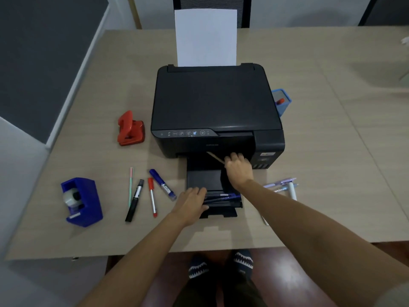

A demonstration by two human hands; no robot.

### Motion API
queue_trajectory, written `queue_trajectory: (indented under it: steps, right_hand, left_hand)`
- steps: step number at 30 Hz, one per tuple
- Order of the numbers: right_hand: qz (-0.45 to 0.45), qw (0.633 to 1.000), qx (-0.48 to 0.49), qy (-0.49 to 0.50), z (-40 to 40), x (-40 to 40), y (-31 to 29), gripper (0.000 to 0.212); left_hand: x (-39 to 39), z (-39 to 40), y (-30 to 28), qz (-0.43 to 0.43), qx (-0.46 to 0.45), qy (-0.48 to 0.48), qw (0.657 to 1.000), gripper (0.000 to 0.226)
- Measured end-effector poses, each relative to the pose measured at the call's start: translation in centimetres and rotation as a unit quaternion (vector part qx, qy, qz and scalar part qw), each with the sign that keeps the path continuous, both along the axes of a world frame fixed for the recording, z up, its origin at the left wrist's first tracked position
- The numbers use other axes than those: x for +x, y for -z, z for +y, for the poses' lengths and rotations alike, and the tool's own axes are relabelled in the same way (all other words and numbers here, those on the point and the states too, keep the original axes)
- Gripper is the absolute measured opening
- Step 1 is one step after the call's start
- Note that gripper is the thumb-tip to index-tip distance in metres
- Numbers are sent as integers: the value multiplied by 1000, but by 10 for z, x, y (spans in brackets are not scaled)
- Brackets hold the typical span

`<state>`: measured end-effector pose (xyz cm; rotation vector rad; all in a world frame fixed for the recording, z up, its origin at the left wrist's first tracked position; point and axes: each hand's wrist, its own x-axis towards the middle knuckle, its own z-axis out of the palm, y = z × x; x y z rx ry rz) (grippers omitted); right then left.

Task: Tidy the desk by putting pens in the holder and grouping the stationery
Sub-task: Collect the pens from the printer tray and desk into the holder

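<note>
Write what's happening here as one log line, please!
left hand: on pens on printer tray | right hand: gripping pencil | holder: behind printer | markers: loose on desk

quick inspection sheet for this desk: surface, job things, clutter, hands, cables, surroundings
surface: beige desk, printer in the middle
job's things: four pens and markers loose on the left; pens on the printer's output tray; pastel pens on the right; blue holder behind the printer
clutter: red hole punch, blue tape dispenser
grippers: left hand on tray pens; right hand holds a pencil
cables: nothing seen
surroundings: chair behind the desk
</note>
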<state>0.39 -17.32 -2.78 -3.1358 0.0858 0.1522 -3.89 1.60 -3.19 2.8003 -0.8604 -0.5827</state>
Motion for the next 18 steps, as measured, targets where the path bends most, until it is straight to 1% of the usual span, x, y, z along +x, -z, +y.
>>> queue_trajectory:
  steps: [2,6,9,11,14,16,18]
  right_hand:
    - [14,1000,13,14,1,-1,-3,27]
    - [64,998,23,18,2,-3,-12,33]
    - [91,995,46,11,3,-11,-27,29]
    - [91,992,83,2,2,-18,-48,25]
    - [61,989,131,-15,-9,-25,-93,16]
    - [19,988,156,-13,-26,-26,-124,8]
    - [-44,980,191,17,-54,-24,-155,11]
  left_hand:
    - [1,-1,1,-22,19,8,1000,32]
    - [-2,-2,1,-37,48,29,998,28]
    - [2,-3,-8,-28,36,29,999,27]
    - [7,-1,-25,-2,11,21,1000,25]
    - [20,8,-56,56,-26,14,998,24]
    - [34,13,-79,81,-53,6,995,23]
    - [52,6,-106,81,-80,5,994,21]
